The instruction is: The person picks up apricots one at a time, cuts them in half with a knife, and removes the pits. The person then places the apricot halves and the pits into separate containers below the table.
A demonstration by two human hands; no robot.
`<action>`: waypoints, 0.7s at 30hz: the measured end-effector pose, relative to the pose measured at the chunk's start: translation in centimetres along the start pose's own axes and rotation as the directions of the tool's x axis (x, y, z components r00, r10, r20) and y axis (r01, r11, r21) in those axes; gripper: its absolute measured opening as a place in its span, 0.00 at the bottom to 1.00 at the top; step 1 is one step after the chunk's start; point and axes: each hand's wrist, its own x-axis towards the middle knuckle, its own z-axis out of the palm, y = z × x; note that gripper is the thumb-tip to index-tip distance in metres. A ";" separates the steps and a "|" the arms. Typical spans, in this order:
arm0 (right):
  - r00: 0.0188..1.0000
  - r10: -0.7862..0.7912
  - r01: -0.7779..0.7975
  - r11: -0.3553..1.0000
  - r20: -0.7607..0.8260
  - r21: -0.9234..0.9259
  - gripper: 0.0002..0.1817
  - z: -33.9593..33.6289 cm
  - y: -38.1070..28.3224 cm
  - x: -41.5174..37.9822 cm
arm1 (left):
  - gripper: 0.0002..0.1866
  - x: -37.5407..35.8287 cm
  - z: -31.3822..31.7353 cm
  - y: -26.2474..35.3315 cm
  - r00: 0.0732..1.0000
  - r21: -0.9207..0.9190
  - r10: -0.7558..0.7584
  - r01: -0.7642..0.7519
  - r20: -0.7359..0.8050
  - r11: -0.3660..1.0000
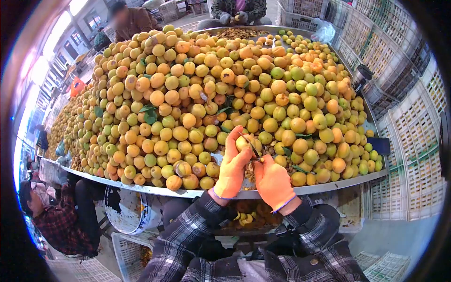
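Observation:
My left hand (231, 170), in an orange glove, is closed around a yellow apricot (244, 142) just over the front of the heap. In the matching glove, my right hand (274, 180) grips a small knife whose thin dark blade (254, 150) lies against the fruit. Most of the knife's handle is hidden by my fingers. Behind and beside both hands rises a big pile of apricots (189, 121), yellow, orange and greenish, with a few green leaves among them. Small cut pieces lie on the table below my hands.
The metal table's front rim (329, 186) runs before me. Below stand a white bucket (123, 214) and a container of cut fruit (247, 217). Stacked plastic crates (411, 155) line the right side. A dark bottle (361, 77) stands at the right edge. Other people sit around the table.

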 end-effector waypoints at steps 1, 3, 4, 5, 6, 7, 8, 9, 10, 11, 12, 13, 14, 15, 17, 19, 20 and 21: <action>1.000 0.008 -0.008 1.000 0.004 -0.006 0.12 0.3 0.0 0.1 | 0.35 0.0 0.0 -0.1 0.999 0.113 0.039 -0.038 -0.014 0.993; 1.000 0.017 -0.017 1.000 0.009 -0.016 0.12 0.4 0.2 0.2 | 0.36 0.0 0.0 0.0 0.999 0.117 0.041 -0.038 -0.021 0.992; 1.000 -0.008 0.008 1.000 0.003 -0.014 0.12 0.4 0.3 0.3 | 0.36 0.1 0.0 0.1 0.999 0.123 0.043 -0.039 -0.027 0.992; 0.999 -0.034 0.034 0.999 -0.004 -0.010 0.12 0.5 0.4 0.4 | 0.33 0.4 -0.4 -0.1 0.999 0.081 0.036 -0.035 -0.017 0.996; 0.999 -0.034 0.034 0.999 -0.006 -0.010 0.12 0.5 0.4 0.5 | 0.33 0.8 -0.4 -0.3 0.999 0.082 0.038 -0.036 -0.014 0.996; 0.999 -0.038 0.037 0.999 -0.035 -0.024 0.12 0.6 0.3 0.6 | 0.33 1.2 -0.3 -0.5 1.000 -0.151 0.004 -0.003 0.007 0.989; 0.997 -0.042 0.040 0.998 -0.063 -0.039 0.12 0.6 0.3 0.7 | 0.34 1.6 -0.3 -0.6 0.999 -0.375 -0.024 0.036 0.036 0.927; 0.997 -0.043 0.041 0.998 -0.065 -0.039 0.12 0.5 0.2 0.8 | 0.30 1.7 -0.7 -0.4 0.991 -0.448 -0.118 0.137 0.071 0.884; 0.995 -0.065 0.059 0.995 -0.081 -0.075 0.12 0.4 0.2 0.8 | 0.30 1.9 -0.8 -0.2 0.990 -0.448 -0.118 0.137 0.072 0.883; 0.992 -0.088 0.078 0.991 -0.092 -0.111 0.12 0.3 0.2 0.8 | 0.27 2.2 -0.8 0.0 0.964 -0.485 -0.245 0.265 0.106 0.833; 0.992 -0.091 0.081 0.990 -0.086 -0.114 0.12 0.3 0.3 0.8 | 0.25 2.2 -0.9 0.1 0.920 -0.518 -0.364 0.383 0.143 0.765; 0.986 -0.122 0.104 0.984 -0.115 -0.147 0.14 0.5 0.5 0.9 | 0.25 2.2 -1.1 -0.1 0.921 -0.522 -0.363 0.380 0.140 0.764; 0.978 -0.150 0.123 0.976 -0.146 -0.178 0.17 0.6 0.6 0.9 | 0.29 2.1 -1.4 -0.4 0.943 -0.466 -0.293 0.332 0.155 0.820; 0.979 -0.145 0.119 0.977 -0.146 -0.177 0.17 0.7 0.7 0.9 | 0.33 2.0 -1.6 -0.6 0.958 -0.408 -0.225 0.279 0.176 0.869; 0.992 -0.104 0.085 0.973 -0.075 -0.216 0.17 0.6 0.9 0.9 | 0.30 1.8 -1.6 -0.4 0.975 -0.357 -0.178 0.214 0.132 0.909; 0.996 -0.074 0.063 0.976 -0.046 -0.206 0.18 0.0 0.3 0.8 | 0.28 1.8 -1.5 0.4 0.988 -0.300 -0.123 0.145 0.091 0.943; 0.999 -0.044 0.040 0.980 -0.015 -0.197 0.18 -0.3 0.1 0.8 | 0.26 1.8 -1.4 1.1 0.993 -0.101 -0.112 0.116 0.047 0.988; 0.999 -0.043 0.039 0.980 -0.015 -0.197 0.18 -0.3 0.1 0.9 | 0.26 1.8 -1.3 1.4 0.996 0.105 -0.093 0.091 0.007 0.990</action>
